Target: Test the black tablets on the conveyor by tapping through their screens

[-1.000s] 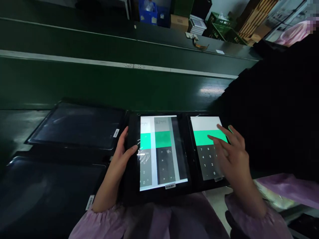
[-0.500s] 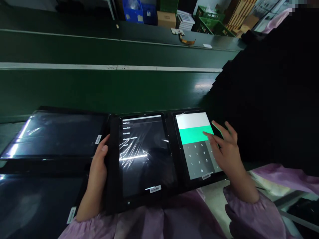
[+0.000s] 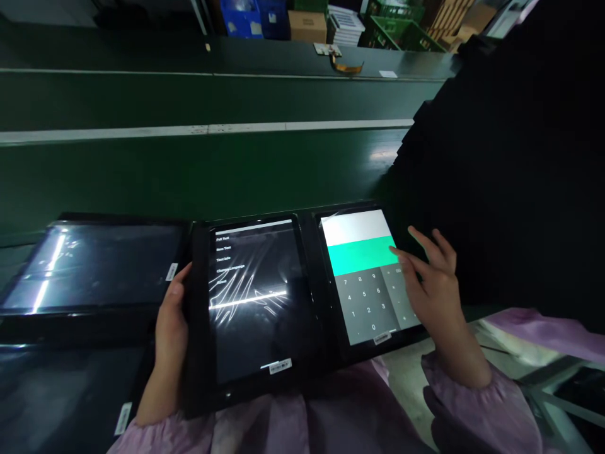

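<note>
Moved since the earlier frame: my right hand [image 3: 433,284], empty and half-open, farther right of the menu tablet [image 3: 265,340]. Green bench [image 3: 246,173], beyond that tablet; calculator tablet [image 3: 362,302], just right of it; my left hand [image 3: 171,325], grasping the menu tablet's left edge; barcode label [image 3: 280,366], at its lower edge.

Single head-worn view. Camera above near edge of green bench [image 3: 259,170], facing forward and steeply down toward far edge. Range close: left hand [image 3: 171,328], right hand [image 3: 432,284] and lit tablets [image 3: 265,334] in lower half. Cardboard box [image 3: 307,26] past far edge, farther off; wearer's clothing [image 3: 278,422] along bottom.
</note>
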